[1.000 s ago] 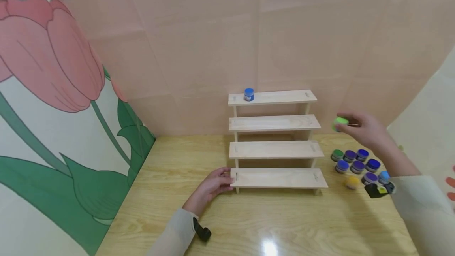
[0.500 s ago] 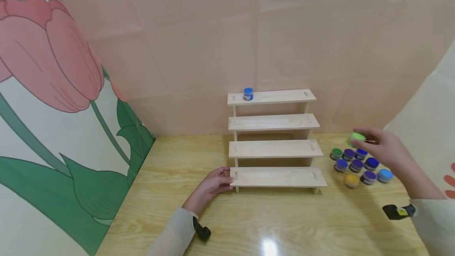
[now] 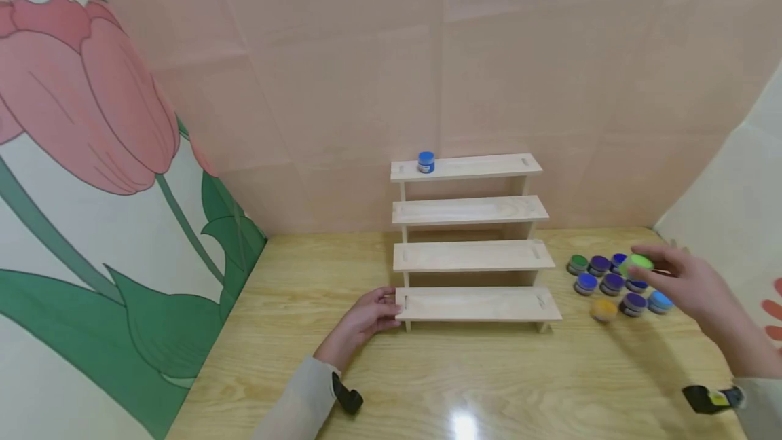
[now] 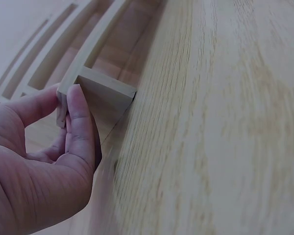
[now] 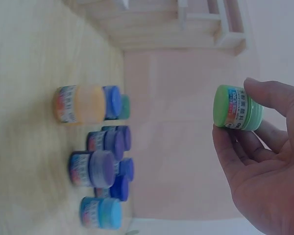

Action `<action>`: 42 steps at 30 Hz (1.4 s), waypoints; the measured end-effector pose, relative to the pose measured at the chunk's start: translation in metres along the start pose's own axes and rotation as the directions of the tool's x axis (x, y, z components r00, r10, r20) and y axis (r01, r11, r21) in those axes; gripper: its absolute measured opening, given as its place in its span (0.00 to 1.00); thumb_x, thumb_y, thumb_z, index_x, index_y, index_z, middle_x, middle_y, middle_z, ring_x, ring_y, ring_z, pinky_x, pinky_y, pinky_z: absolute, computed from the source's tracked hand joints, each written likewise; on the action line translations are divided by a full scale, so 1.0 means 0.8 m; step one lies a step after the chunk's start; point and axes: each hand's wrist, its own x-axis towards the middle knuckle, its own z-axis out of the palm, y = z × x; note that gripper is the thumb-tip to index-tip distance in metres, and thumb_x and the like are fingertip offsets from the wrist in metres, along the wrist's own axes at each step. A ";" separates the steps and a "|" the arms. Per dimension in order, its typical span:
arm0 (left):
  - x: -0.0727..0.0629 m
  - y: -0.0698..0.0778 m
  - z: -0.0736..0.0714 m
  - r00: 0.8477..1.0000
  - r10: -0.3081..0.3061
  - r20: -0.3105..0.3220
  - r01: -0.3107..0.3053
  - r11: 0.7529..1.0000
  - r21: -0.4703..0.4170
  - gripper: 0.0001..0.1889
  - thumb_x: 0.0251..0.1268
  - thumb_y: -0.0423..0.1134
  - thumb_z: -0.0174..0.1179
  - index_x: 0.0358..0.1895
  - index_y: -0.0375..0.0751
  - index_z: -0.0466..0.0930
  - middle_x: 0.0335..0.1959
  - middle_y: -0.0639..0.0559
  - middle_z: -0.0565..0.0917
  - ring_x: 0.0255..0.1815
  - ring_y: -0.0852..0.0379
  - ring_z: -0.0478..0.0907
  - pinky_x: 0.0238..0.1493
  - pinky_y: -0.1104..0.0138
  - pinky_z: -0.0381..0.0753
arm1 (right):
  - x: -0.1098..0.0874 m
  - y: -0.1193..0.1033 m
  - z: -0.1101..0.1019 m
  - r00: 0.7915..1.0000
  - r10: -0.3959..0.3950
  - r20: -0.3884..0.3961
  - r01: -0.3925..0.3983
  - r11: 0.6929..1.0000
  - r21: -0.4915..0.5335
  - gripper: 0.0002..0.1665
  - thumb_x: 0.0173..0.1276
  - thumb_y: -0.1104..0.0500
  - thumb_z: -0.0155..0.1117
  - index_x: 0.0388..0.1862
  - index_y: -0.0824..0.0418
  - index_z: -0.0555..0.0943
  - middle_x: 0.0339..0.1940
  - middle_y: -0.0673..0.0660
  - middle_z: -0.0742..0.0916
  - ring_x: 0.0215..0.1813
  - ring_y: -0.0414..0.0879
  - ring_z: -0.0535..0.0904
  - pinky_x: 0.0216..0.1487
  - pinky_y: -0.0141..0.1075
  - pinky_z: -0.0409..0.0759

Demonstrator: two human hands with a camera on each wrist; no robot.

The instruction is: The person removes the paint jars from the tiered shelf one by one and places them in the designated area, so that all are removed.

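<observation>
My left hand (image 3: 366, 318) pinches the left end of the lowest shelf board on a four-step wooden display stand (image 3: 479, 304); the left wrist view has the thumb and fingers around the board's corner (image 4: 63, 105). A light green paint jar (image 5: 237, 107) is held between the thumb and fingers of my right hand (image 3: 690, 284), above a cluster of paint jars on the table. One blue paint jar (image 3: 426, 162) stands on the top shelf, toward its left end. The three lower shelves bear nothing.
Right of the stand sit several paint jars: green (image 3: 577, 264), purple (image 3: 633, 304), light blue (image 3: 660, 301), yellow-orange (image 3: 604, 310) and blue (image 3: 586, 284). A beige backdrop (image 3: 342, 87) rises behind the wooden table (image 3: 489, 379); a tulip-printed panel (image 3: 91, 100) stands left.
My right hand has moved right and down with the light green paint jar, from beside the stand to over the jar cluster. The left hand has stayed on the lowest shelf.
</observation>
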 end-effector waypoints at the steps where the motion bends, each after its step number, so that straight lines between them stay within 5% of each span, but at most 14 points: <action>1: 0.000 0.000 0.000 1.000 -0.001 -0.002 0.001 1.000 0.001 0.32 0.67 0.25 0.60 0.73 0.27 0.62 0.49 0.43 0.80 0.38 0.56 0.81 0.37 0.70 0.86 | -0.004 0.004 0.001 1.000 0.015 0.003 -0.015 1.000 0.006 0.40 0.74 0.42 0.63 0.72 0.67 0.69 0.53 0.39 0.77 0.43 0.13 0.63 0.33 0.24 0.73; 6: -0.002 -0.003 0.001 1.000 -0.012 -0.005 0.012 1.000 0.008 0.32 0.66 0.25 0.61 0.73 0.28 0.62 0.49 0.42 0.79 0.40 0.54 0.81 0.37 0.70 0.86 | -0.024 0.021 0.012 0.999 0.031 0.033 -0.032 0.999 0.038 0.39 0.74 0.44 0.64 0.71 0.69 0.69 0.49 0.25 0.71 0.43 0.12 0.63 0.32 0.24 0.75; 9: -0.001 -0.005 0.001 1.000 -0.008 -0.002 0.008 1.000 0.008 0.33 0.66 0.25 0.61 0.73 0.28 0.61 0.49 0.42 0.79 0.40 0.54 0.81 0.37 0.70 0.86 | -0.034 0.032 0.020 0.999 0.019 0.037 -0.021 0.999 0.037 0.36 0.73 0.47 0.66 0.68 0.69 0.72 0.50 0.26 0.75 0.42 0.12 0.65 0.33 0.23 0.75; 13: 0.000 -0.006 0.002 1.000 -0.005 -0.002 0.005 1.000 0.001 0.32 0.66 0.25 0.61 0.73 0.28 0.62 0.50 0.42 0.79 0.39 0.55 0.81 0.37 0.70 0.86 | -0.046 0.043 0.029 0.998 0.032 0.054 -0.033 0.999 0.021 0.35 0.73 0.47 0.66 0.67 0.70 0.73 0.55 0.57 0.84 0.41 0.13 0.66 0.34 0.28 0.78; 15: 0.000 -0.006 0.003 1.000 -0.007 -0.004 0.007 1.000 -0.001 0.32 0.66 0.25 0.61 0.73 0.29 0.62 0.50 0.43 0.80 0.39 0.55 0.81 0.37 0.70 0.86 | -0.050 0.047 0.034 0.996 0.042 0.074 -0.043 0.999 0.019 0.35 0.73 0.47 0.65 0.67 0.71 0.72 0.59 0.73 0.81 0.41 0.14 0.66 0.34 0.30 0.79; 17: 0.000 -0.006 0.003 1.000 -0.006 -0.005 0.006 1.000 0.001 0.32 0.67 0.25 0.61 0.73 0.29 0.62 0.50 0.43 0.80 0.39 0.55 0.82 0.37 0.70 0.86 | -0.053 0.052 0.039 0.994 0.045 0.100 -0.047 0.999 0.011 0.35 0.74 0.46 0.64 0.68 0.71 0.72 0.63 0.78 0.77 0.41 0.14 0.65 0.36 0.36 0.82; 18: -0.001 -0.006 0.003 1.000 -0.004 -0.005 0.004 1.000 0.001 0.32 0.67 0.25 0.61 0.73 0.29 0.62 0.50 0.43 0.80 0.39 0.55 0.82 0.37 0.70 0.86 | -0.054 0.054 0.041 0.993 0.039 0.108 -0.041 0.999 0.013 0.35 0.74 0.47 0.64 0.67 0.71 0.72 0.62 0.77 0.77 0.42 0.14 0.66 0.36 0.40 0.84; 21: -0.001 -0.004 0.003 1.000 0.002 -0.003 -0.002 1.000 0.001 0.32 0.66 0.25 0.60 0.73 0.29 0.62 0.50 0.43 0.80 0.39 0.56 0.81 0.37 0.70 0.86 | -0.057 0.059 0.048 0.995 0.007 0.102 -0.009 1.000 0.022 0.32 0.73 0.49 0.66 0.65 0.70 0.74 0.58 0.45 0.83 0.43 0.14 0.66 0.36 0.36 0.84; 25: 0.000 -0.002 0.002 1.000 0.005 0.000 -0.005 1.000 0.003 0.32 0.67 0.25 0.61 0.73 0.29 0.62 0.50 0.43 0.80 0.39 0.55 0.81 0.38 0.70 0.86 | -0.061 0.064 0.057 0.997 -0.049 0.066 0.045 0.997 0.059 0.27 0.70 0.54 0.69 0.61 0.68 0.78 0.49 0.15 0.66 0.43 0.15 0.69 0.35 0.26 0.81; 42: 0.002 -0.001 -0.001 1.000 -0.002 0.001 0.002 1.000 0.003 0.31 0.67 0.25 0.61 0.73 0.29 0.63 0.47 0.45 0.79 0.38 0.55 0.81 0.37 0.70 0.86 | -0.067 0.076 0.087 0.993 -0.109 0.049 0.104 0.989 0.104 0.21 0.64 0.63 0.74 0.51 0.73 0.79 0.45 0.20 0.75 0.44 0.17 0.72 0.37 0.20 0.78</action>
